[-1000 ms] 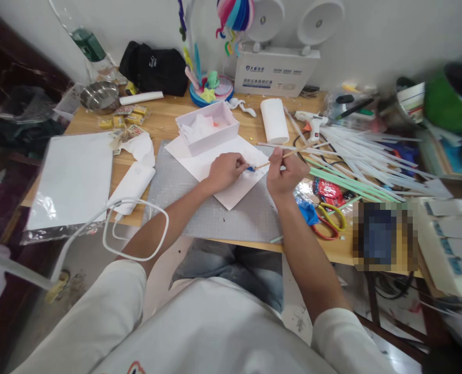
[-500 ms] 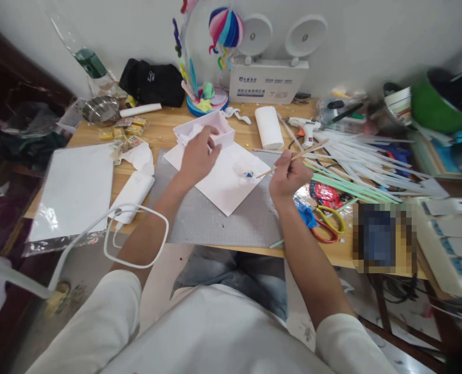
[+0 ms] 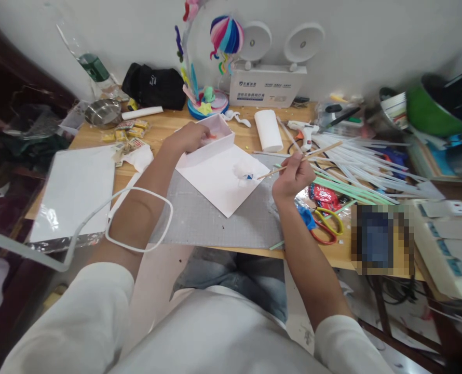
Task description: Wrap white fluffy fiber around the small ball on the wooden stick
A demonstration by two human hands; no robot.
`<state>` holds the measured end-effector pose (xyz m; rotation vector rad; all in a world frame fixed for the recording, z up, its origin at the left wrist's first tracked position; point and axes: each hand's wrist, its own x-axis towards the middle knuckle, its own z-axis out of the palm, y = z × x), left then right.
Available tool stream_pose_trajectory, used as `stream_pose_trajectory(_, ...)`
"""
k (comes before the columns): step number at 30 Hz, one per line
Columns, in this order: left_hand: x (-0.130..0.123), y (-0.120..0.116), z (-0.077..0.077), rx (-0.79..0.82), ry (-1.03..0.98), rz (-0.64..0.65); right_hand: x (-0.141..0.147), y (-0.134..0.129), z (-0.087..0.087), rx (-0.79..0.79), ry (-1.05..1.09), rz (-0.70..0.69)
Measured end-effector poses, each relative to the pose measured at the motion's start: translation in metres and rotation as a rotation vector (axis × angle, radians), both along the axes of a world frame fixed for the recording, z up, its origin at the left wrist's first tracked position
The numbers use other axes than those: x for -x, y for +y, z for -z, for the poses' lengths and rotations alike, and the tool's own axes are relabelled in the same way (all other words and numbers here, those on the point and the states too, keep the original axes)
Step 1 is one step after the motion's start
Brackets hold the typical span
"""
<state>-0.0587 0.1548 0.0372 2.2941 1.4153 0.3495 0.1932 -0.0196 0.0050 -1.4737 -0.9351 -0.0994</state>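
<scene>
My left hand [image 3: 195,137] reaches into an open white box [image 3: 221,143], its fingers drawn together. What they hold, if anything, cannot be made out; a small orange bit lies by the fingertips. In my right hand [image 3: 294,176] is a thin wooden stick [image 3: 324,150], pinched between thumb and fingers. The stick's lower tip points left, close to a small blue piece [image 3: 248,177] with white fluff around it. That piece rests on a white card [image 3: 219,184], which lies on a grey cutting mat [image 3: 200,223] below the box.
White and green strips [image 3: 355,161] spread at the right, with a glue gun [image 3: 303,132] behind. Scissors [image 3: 328,226] lie right of my right forearm. A white roll [image 3: 269,130] stands behind the card. A white cable [image 3: 168,228] loops over my left forearm.
My left hand has gone from above the box down into it, and the fluffy white material seen there no longer shows. My right hand keeps the stick near the blue piece, almost unmoved.
</scene>
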Motion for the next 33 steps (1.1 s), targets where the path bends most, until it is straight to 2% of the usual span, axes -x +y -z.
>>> stream_pose_trajectory(3, -0.002, 0.002, -0.005, 0.006, 0.182, 0.062, 0.000, 0.000, -0.001, -0.023, 0.024, -0.006)
stream_pose_trajectory(5, -0.002, 0.003, -0.008, -0.005, 0.203, 0.054, 0.000, 0.000, -0.001, -0.023, 0.023, 0.000)
stream_pose_trajectory(10, 0.006, 0.005, -0.015, 0.004, 0.128, 0.039, -0.001, 0.000, -0.002, -0.027, 0.030, -0.021)
stream_pose_trajectory(13, 0.015, 0.003, -0.023, 0.010, 0.051, -0.018, -0.001, 0.001, 0.000, -0.029, 0.008, -0.022)
stream_pose_trajectory(19, 0.020, -0.010, -0.038, -0.024, 0.053, -0.046, 0.003, 0.001, 0.003, -0.014, -0.027, -0.059)
stream_pose_trajectory(27, 0.017, -0.034, -0.044, -0.188, -0.021, -0.168, 0.009, -0.005, -0.002, 0.010, -0.141, -0.174)
stream_pose_trajectory(33, 0.019, -0.042, -0.049, -0.197, -0.137, -0.208, 0.012, -0.005, 0.000, 0.082, -0.205, -0.235)
